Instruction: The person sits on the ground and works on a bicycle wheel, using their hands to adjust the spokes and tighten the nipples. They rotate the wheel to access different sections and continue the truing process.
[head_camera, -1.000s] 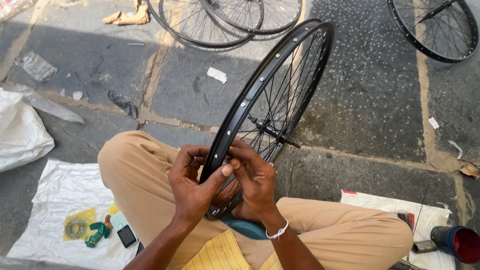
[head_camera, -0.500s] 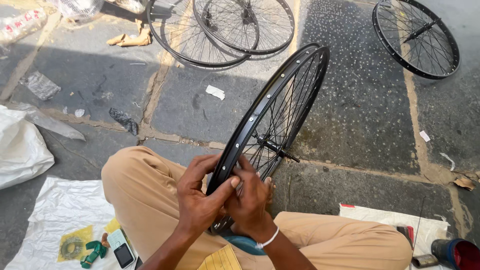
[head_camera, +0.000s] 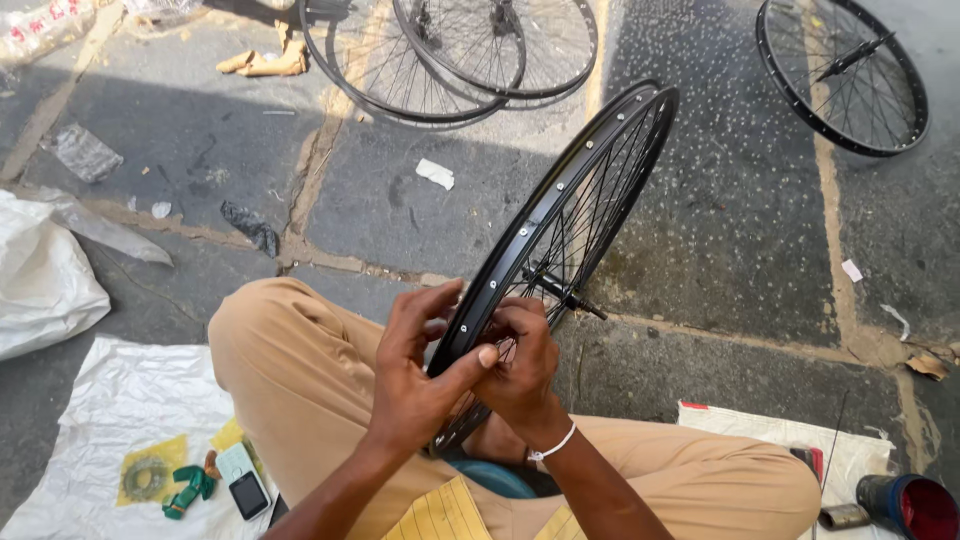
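- Head camera view shows me the black bicycle wheel (head_camera: 560, 250) standing on edge, its lower rim tucked between the knees of the seated person and its upper rim leaning away over the paved ground (head_camera: 720, 230).
- Left hand (head_camera: 420, 375) is curled over the near side of the rim, thumb stretched across the rim channel and fingers wrapped behind; it grips the wheel firmly, not open.
- Right hand (head_camera: 520, 365) is closed into a pinch against the rim just beside the left thumb. I judge it holds something small at a spoke hole, but I cannot tell what; the piece is hidden by the fingers.
- The hub axle (head_camera: 565, 293) juts out just above the hands, with spokes fanning to the rim.
- Risk, as I judge it: the wheel balances only on the lap and one grip, so a slack left hand could let it roll or tip sideways onto the ground.
- A small part slipping from the right pinch could drop through the spokes and be lost on the ground or among the litter on it.
- Beside the left knee lies a white sheet (head_camera: 110, 420) carrying a small sprocket (head_camera: 146, 476), green bits (head_camera: 188, 490) and a phone (head_camera: 248, 494).
- Farther off, more wheels lie flat on the ground: two overlapping (head_camera: 450, 60) and one apart (head_camera: 845, 75).
- A red-topped can (head_camera: 905, 505) sits near the right knee.
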